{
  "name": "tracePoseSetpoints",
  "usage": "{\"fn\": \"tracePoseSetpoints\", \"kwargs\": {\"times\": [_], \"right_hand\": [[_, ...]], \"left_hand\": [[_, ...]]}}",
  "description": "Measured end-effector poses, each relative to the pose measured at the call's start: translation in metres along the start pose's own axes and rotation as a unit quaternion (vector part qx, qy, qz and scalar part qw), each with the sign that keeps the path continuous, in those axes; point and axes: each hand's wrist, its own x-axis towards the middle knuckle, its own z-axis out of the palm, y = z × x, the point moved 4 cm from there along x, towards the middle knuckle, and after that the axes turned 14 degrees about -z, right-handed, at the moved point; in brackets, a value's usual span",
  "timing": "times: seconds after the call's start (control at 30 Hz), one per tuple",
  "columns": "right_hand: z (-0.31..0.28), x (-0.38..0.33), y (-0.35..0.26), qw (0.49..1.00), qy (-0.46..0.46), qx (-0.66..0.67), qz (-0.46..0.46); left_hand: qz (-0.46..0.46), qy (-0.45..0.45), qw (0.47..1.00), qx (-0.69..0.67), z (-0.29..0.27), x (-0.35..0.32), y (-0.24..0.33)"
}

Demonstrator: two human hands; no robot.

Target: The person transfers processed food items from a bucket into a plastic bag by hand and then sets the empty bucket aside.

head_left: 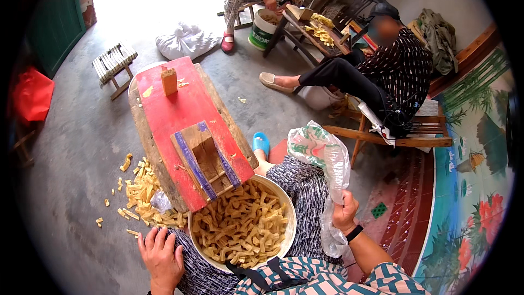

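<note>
My right hand (344, 212) is closed around a clear plastic bag (317, 146) with green and red print, which hangs over my right thigh. My left hand (161, 258) rests on my left knee, fingers stretched and slightly apart, holding nothing. Between my legs stands a white bucket (292, 228) heaped with short yellowish-brown strips (240, 224). Its far rim lies beneath the near end of a red board (164, 110) on a wooden bench. On the board are a wooden box-like jig (204, 158) with blue-patterned sides and an upright wooden block (169, 81).
More strips (144, 188) lie on the floor left of the bench. A slatted stool (114, 64) and a white sack (185, 41) stand beyond. Two people sit at the back right by a low bench (305, 27) bearing yellow strips, with a white-green bucket (263, 30) beside it.
</note>
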Motion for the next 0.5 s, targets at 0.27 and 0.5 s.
{"fn": "tracePoseSetpoints", "kwargs": {"times": [0.27,0.5], "right_hand": [[-0.006,-0.023,0.003,0.998,-0.02,-0.043,0.044],[-0.013,-0.038,0.001,0.997,-0.005,-0.066,0.035]], "left_hand": [[0.019,-0.049,0.998,-0.035,0.006,0.022,-0.001],[0.044,-0.06,0.997,-0.028,0.016,0.025,-0.001]]}}
